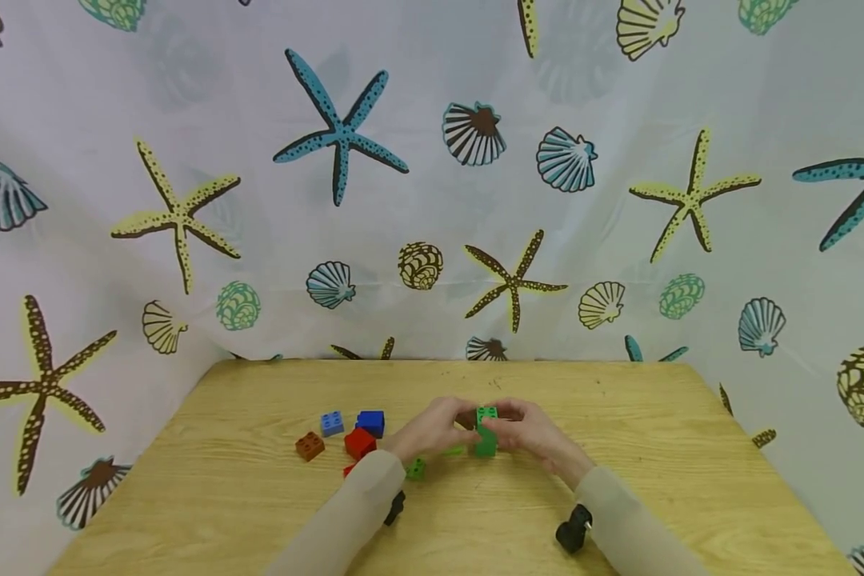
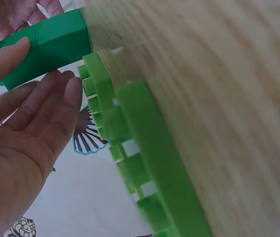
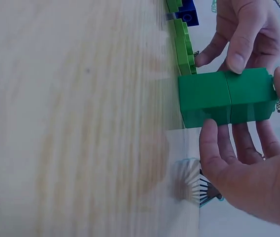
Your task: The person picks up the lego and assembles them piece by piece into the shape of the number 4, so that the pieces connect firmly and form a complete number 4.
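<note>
Two dark green toy bricks, one stacked on the other (image 1: 486,444), stand upright on the wooden table between the hands. My left hand (image 1: 438,426) holds the stack from the left, its thumb against the upper brick and its other fingers reaching behind, as the left wrist view shows. From the right, my right hand (image 1: 529,432) grips the same stack, thumb near the top and fingertips along its side. Beside the left hand lies a light green studded piece (image 2: 152,148), with a second light green piece (image 2: 98,79) right by the stack's foot.
Left of the hands lie a red brick (image 1: 361,443), a dark blue brick (image 1: 370,423), a light blue brick (image 1: 332,423) and a brown brick (image 1: 310,446). Another red piece is partly hidden by the left sleeve (image 1: 367,496). A patterned cloth (image 1: 432,200) hangs behind the table (image 1: 655,480).
</note>
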The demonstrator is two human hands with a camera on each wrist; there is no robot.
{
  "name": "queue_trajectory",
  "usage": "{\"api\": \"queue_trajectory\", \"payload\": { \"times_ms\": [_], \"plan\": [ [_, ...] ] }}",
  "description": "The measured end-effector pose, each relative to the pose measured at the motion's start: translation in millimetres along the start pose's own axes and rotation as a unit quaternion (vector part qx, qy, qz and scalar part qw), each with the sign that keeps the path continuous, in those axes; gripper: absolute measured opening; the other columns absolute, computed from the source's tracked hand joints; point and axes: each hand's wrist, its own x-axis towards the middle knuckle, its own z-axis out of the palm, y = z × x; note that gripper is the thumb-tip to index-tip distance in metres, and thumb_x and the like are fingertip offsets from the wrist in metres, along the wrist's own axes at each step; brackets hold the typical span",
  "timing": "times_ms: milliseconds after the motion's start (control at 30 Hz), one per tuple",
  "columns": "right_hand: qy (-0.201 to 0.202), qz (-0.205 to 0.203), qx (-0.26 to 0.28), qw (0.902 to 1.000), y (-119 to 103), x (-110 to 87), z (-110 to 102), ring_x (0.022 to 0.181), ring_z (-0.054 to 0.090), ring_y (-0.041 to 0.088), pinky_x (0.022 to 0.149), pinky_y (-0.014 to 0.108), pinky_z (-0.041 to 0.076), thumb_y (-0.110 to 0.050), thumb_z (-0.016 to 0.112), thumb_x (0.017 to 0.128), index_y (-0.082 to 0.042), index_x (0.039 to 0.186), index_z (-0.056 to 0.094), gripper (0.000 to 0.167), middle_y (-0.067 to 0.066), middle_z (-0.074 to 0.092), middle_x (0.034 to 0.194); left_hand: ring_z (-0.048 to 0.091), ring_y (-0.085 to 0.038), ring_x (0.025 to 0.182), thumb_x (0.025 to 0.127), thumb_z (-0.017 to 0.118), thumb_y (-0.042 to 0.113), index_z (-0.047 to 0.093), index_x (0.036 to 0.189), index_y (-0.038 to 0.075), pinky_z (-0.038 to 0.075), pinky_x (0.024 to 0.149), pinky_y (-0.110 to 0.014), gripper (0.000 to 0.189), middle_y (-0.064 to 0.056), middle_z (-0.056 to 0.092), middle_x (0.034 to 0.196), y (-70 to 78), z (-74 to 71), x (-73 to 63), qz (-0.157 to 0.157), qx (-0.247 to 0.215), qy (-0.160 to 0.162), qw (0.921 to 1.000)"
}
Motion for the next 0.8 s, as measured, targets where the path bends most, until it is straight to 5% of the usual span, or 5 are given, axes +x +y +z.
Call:
{"api": "queue_trajectory", "payload": {
  "times_ms": [233, 800],
  "plan": [
    [0.023, -0.002, 0.001, 0.9997, 0.3, -2.3, 3.7, 0.1, 0.064, 0.017, 0.092, 0.045, 0.053, -0.032, 0.072, 0.089, -0.009, 0.132, 0.058, 0.05, 0.012, 0.06, 0.126, 0.064, -0.024, 0.11, 0.091, 0.071, 0.025, 0.062, 0.131, 0.004, 0.052, 0.094, -0.042, 0.046, -0.01, 0.068, 0.12, -8.9, -1.3, -12.4, -0.043, -0.037, 0.017, 0.9983],
    [0.054, -0.021, -0.007, 0.9983, -0.1, -5.0, 13.4, 0.104, 0.06, 0.013, 0.094, 0.036, 0.053, -0.026, 0.07, 0.092, -0.007, 0.136, 0.057, 0.05, 0.011, 0.06, 0.126, 0.064, -0.019, 0.106, 0.094, 0.067, 0.015, 0.065, 0.127, 0.006, 0.052, 0.093, -0.042, 0.035, -0.009, 0.069, 0.119, -31.1, -26.4, -46.1, -0.051, -0.131, 0.047, 0.9889]
  ]
}}
